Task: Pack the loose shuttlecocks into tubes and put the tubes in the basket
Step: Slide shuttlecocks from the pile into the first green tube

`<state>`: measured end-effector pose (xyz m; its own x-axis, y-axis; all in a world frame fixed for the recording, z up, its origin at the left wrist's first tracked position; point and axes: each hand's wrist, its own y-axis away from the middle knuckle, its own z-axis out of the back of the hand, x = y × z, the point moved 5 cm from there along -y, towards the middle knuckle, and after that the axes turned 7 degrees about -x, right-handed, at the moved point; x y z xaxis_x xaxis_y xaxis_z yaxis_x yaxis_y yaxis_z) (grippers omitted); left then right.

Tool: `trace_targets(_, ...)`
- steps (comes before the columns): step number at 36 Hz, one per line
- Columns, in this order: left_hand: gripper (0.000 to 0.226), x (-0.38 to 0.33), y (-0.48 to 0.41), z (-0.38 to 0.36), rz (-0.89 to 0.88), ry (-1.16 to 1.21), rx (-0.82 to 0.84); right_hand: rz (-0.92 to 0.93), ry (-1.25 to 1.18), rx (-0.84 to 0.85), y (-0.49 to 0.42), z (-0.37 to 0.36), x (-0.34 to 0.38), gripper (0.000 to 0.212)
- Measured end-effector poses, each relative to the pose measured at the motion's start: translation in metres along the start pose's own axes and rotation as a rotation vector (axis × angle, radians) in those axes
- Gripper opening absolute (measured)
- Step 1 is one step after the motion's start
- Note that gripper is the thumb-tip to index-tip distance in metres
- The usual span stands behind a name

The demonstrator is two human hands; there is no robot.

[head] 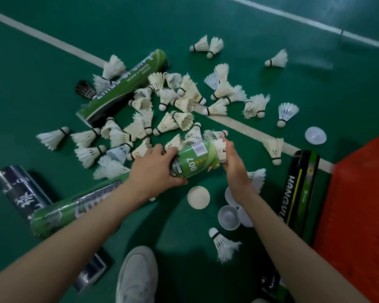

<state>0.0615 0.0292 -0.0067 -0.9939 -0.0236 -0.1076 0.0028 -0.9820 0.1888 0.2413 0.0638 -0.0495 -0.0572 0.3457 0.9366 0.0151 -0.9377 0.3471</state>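
Note:
My left hand [155, 169] grips the near end of a light green tube [195, 160] marked "007", held level above the floor. At the tube's far mouth my right hand [232, 160] is closed on a white shuttlecock [220, 147] whose feathers stick out of the opening. Several loose white shuttlecocks [173, 121] lie scattered on the green floor beyond the tube. The orange basket [359, 204] stands at the right edge.
Other tubes lie around: a green one [125, 86] at the back left, a green one [79, 211] under my left forearm, a dark blue one [20, 191], a black one [298, 189] by the basket. White caps [198, 197] lie near my right wrist. My shoe [136, 274] is at the bottom.

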Motion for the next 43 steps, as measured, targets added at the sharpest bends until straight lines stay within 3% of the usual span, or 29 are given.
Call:
trace_targets(7, 0.086, -0.004, 0.009, -0.018, 0.025, -0.019, 0.041, -0.093, -0.046, 0.13, 0.018, -0.012, -0.021, 0.048)
trace_targets(10, 0.087, -0.006, 0.011, -0.024, 0.035, -0.024, 0.051, -0.101, -0.036, -0.092, 0.011, 0.019, -0.027, 0.054)
trace_targets(13, 0.087, -0.011, 0.014, -0.03, 0.028, -0.032, 0.075, 0.002, 0.234, -0.449, 0.008, 0.064, -0.031, 0.024)
trace_targets(16, 0.086, -0.016, 0.017, -0.037, -0.009, -0.052, 0.098, 0.168, 0.598, -0.611, 0.004, 0.094, -0.04, 0.02)
trace_targets(18, 0.085, -0.02, 0.02, -0.041, -0.032, -0.068, 0.11, 0.125, 0.664, -0.656, 0.0, 0.104, -0.053, 0.027)
trace_targets(21, 0.084, -0.023, 0.021, -0.045, -0.037, -0.081, 0.113, -0.024, 0.602, -0.602, -0.005, 0.104, -0.067, 0.042)
trace_targets(25, 0.084, -0.017, 0.02, -0.047, 0.006, -0.051, 0.115, -0.037, 0.486, -0.591, -0.011, 0.096, -0.07, 0.055)
trace_targets(29, 0.085, -0.009, 0.022, -0.047, 0.022, -0.066, 0.108, -0.108, 0.4, -0.567, -0.016, 0.088, -0.076, 0.042)
trace_targets(34, 0.086, -0.001, 0.027, -0.049, 0.051, -0.056, 0.093, 0.017, 0.364, -0.503, -0.011, 0.072, -0.059, 0.026)
trace_targets(43, 0.09, 0.012, 0.044, -0.045, 0.126, 0.033, 0.055, 0.262, 0.303, -0.366, 0.011, 0.023, -0.015, 0.023)
